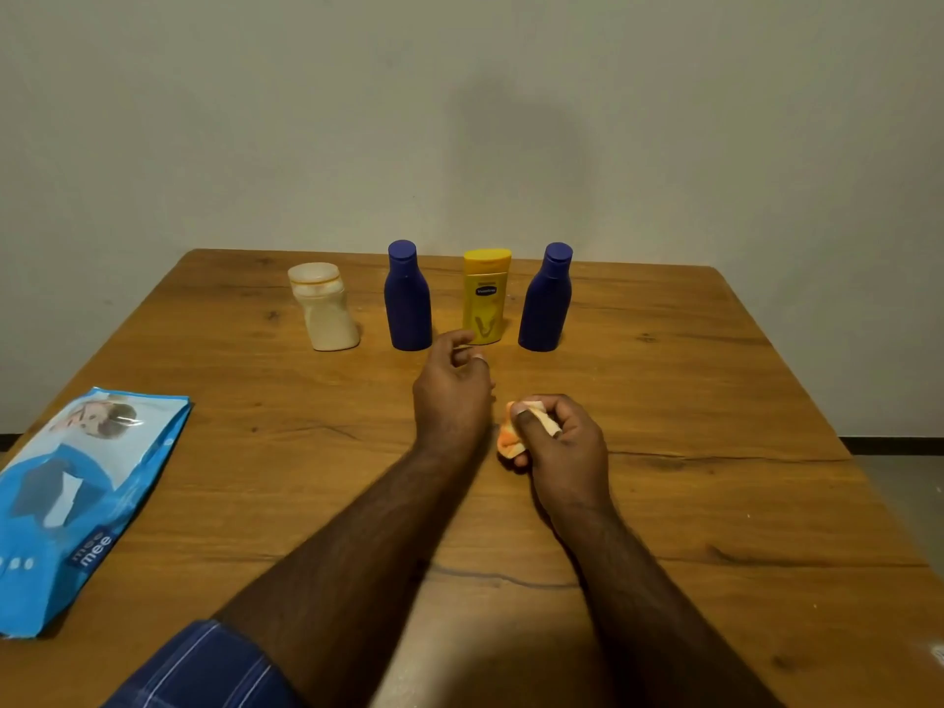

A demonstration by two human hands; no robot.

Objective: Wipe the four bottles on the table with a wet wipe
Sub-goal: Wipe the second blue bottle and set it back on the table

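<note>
Four bottles stand in a row near the far edge of the wooden table (715,401): a cream bottle (327,311) at the left, a blue bottle (407,298), a yellow bottle (485,293) and a second blue bottle (545,301) at the right. My left hand (452,390) hovers just in front of the yellow bottle, fingers loosely curled, holding nothing and touching no bottle. My right hand (559,436) grips a crumpled orange-tinted wet wipe (511,439) low over the table, to the right of my left hand.
A blue wet-wipe pack (76,498) lies flat at the table's left edge. A plain wall rises right behind the bottles. Bare wood stretches to the right of my right hand.
</note>
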